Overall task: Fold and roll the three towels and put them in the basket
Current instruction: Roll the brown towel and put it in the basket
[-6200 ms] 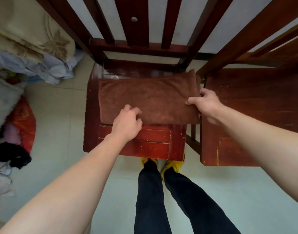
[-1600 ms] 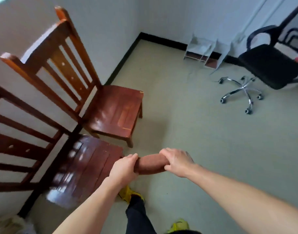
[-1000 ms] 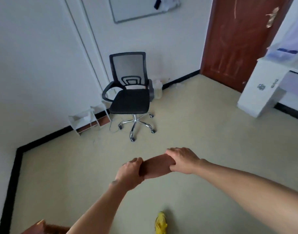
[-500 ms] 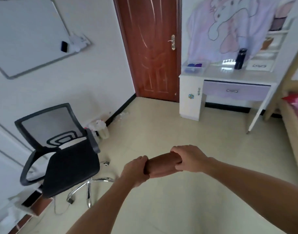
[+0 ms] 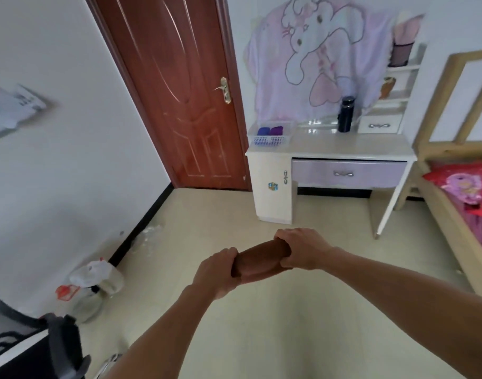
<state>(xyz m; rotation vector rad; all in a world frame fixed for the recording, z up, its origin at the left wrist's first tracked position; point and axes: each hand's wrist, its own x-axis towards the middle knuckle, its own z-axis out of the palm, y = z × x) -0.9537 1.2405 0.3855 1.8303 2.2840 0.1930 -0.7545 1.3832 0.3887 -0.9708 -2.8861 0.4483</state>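
A rolled brown towel [image 5: 257, 259] hangs in the air in front of me, held level at both ends. My left hand [image 5: 213, 272] grips its left end and my right hand [image 5: 300, 248] grips its right end. Across the room a clear plastic basket [image 5: 271, 138] with a blue grid base stands on the left end of a white desk [image 5: 352, 150]. Two rolled towels lie inside it, one blue [image 5: 263, 131] and one purple [image 5: 276, 131].
A dark bottle [image 5: 346, 114] stands on the desk. A red-brown door [image 5: 179, 91] is left of the desk, a wooden bed [image 5: 458, 192] to its right. A black office chair [image 5: 37, 348] and plastic bags [image 5: 94, 280] sit at lower left. Bare floor lies between me and the desk.
The towel lay folded on a wooden chair; it is rolled now and held in both hands. My view has swung right, from the chairs past the office chair to the desk.
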